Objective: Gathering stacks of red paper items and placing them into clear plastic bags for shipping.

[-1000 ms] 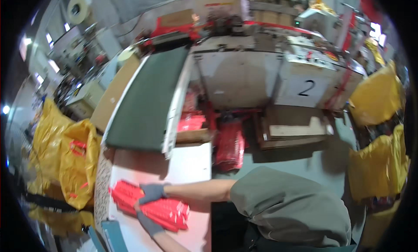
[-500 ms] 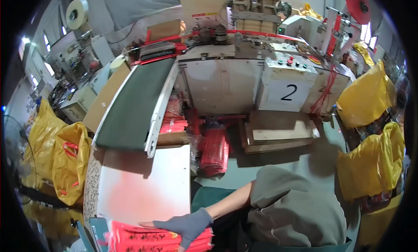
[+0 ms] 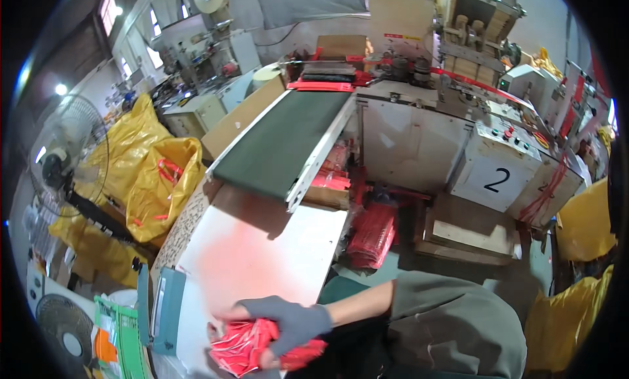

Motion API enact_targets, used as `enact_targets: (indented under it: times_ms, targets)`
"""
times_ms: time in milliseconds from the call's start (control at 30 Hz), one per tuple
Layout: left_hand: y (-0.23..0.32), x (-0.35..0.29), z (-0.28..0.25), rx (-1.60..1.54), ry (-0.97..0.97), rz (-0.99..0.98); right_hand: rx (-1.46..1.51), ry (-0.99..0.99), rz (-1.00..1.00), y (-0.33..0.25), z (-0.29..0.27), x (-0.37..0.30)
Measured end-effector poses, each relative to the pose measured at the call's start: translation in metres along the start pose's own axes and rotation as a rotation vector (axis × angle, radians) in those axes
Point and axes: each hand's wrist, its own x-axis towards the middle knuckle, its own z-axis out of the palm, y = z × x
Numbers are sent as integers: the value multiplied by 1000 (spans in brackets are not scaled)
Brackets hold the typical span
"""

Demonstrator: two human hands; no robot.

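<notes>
My right hand (image 3: 285, 323), in a grey fingerless glove, is closed over a bundle of glossy red packets (image 3: 239, 348) near the lower edge. Its fingers reach over the far side of the bundle, and the thumb presses on the near side. The packets look bunched and tilted, with pale streaks along their edges. Under them lies a white board (image 3: 288, 251) with a pinkish stain. A grey patch shows below the bundle at the picture's edge; whether it is my left hand I cannot make out.
A green conveyor belt (image 3: 285, 143) slopes down to the board from a machine (image 3: 403, 133). A teal device (image 3: 168, 310) stands at the board's left edge. Left are a green crate (image 3: 123, 336), a standing fan (image 3: 65, 163) and yellow sacks (image 3: 164, 189). Wrapped red bundles (image 3: 373, 235) lie beneath the machine.
The view has swung left, so the belt and machine sit farther right. The red packets, flat with print facing up before, are now bunched and tilted under my right hand.
</notes>
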Motion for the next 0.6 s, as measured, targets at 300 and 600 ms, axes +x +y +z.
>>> enact_targets:
  times_ms: [300, 600]
  targets:
    - [-98, -103, -10, -845, -90, -675, 184, -566, 644, 74, -5, 4]
    - [-57, -91, -279, 790, 381, -43, 68, -730, 761, 146, 39, 11]
